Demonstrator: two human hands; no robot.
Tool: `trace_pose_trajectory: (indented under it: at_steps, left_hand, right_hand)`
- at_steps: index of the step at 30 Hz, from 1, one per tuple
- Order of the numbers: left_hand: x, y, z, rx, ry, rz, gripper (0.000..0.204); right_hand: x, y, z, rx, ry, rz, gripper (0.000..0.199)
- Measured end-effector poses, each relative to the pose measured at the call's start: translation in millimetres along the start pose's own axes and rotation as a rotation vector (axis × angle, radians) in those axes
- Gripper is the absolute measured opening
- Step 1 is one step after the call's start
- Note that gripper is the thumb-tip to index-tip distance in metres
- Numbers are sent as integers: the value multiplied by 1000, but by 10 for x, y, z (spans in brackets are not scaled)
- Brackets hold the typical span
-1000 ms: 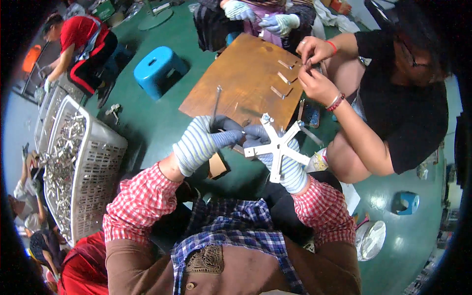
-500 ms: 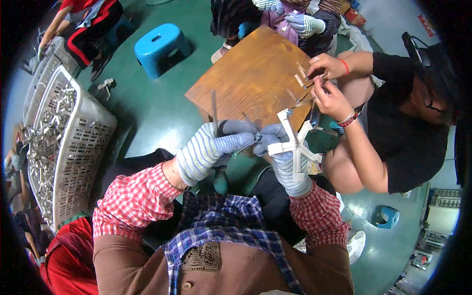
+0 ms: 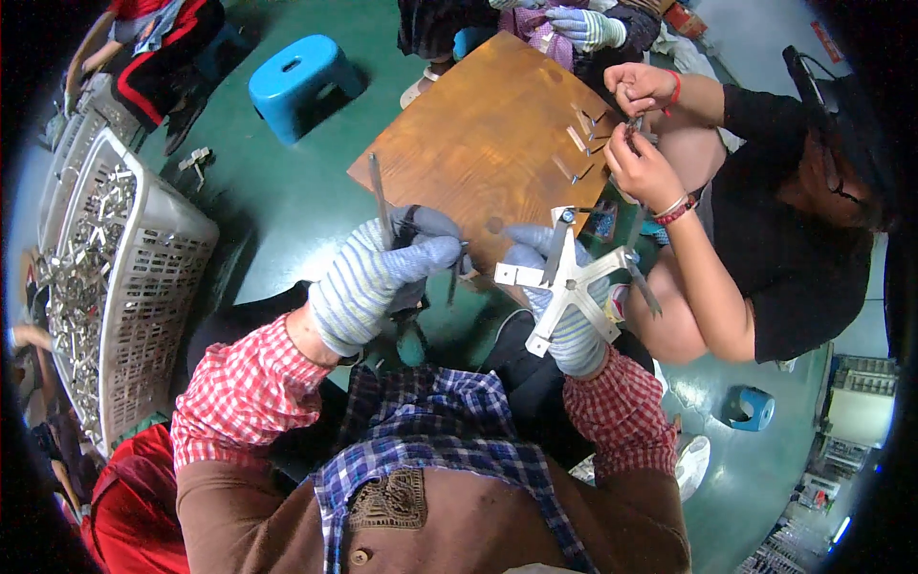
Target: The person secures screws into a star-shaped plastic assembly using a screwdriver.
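Left hand (image 3: 382, 277), striped glove, fingers curled shut around a thin metal strip (image 3: 380, 196) plus a dark tool; the strip sticks up and away past the knuckles, long axis near vertical in view, slightly tilted left. Right hand (image 3: 559, 306), same glove, fingers wrapped behind a white metal cross bracket (image 3: 564, 280) with 4 arms, grip tight at its hub. The bracket lies flat toward the camera, one arm running toward the left fingertips and ending just short of them, gap small, not touching. So the bracket sits directly right of the left fingers, strip above them; the left hand is the nearer one to the strip, the right owns the bracket.

Beyond both sets of fingers: wooden board (image 3: 488, 143) with several small metal pieces (image 3: 579, 143) on it. Another person's bare hands (image 3: 641, 129) work a small part past the bracket's far arm, well clear of the gloves. Far left of the left fingers, white plastic basket (image 3: 143, 277) full of metal parts. Blue stool (image 3: 301, 81) on green floor beyond.
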State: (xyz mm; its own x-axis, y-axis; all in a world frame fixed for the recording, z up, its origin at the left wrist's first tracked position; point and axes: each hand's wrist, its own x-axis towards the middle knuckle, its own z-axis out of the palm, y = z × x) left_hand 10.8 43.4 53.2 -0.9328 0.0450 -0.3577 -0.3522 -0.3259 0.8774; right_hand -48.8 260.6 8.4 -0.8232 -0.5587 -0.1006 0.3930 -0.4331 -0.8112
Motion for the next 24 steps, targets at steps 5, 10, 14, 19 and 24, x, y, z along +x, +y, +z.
trace_pose_trajectory:
  at_steps: [5, 10, 14, 19, 24]
  left_hand:
    - [-108, -27, -19, -126, -99, -48, 19]
    - [-99, -89, -2, -30, -137, -46, 24]
    - [-96, -48, -42, -1, -122, -106, 24]
    - [-88, -83, -22, -27, -132, -51, 24]
    - [-60, -88, 19, -7, -137, -49, 23]
  right_hand:
    - [6, -45, -81, 816, -160, 256, 52]
    - [-78, -12, 16, 622, 106, 211, 63]
    - [-43, 45, -45, 536, -24, 186, 60]
    - [18, 27, 26, 662, -155, 205, 52]
    - [-11, 44, -6, 558, -272, 113, 40]
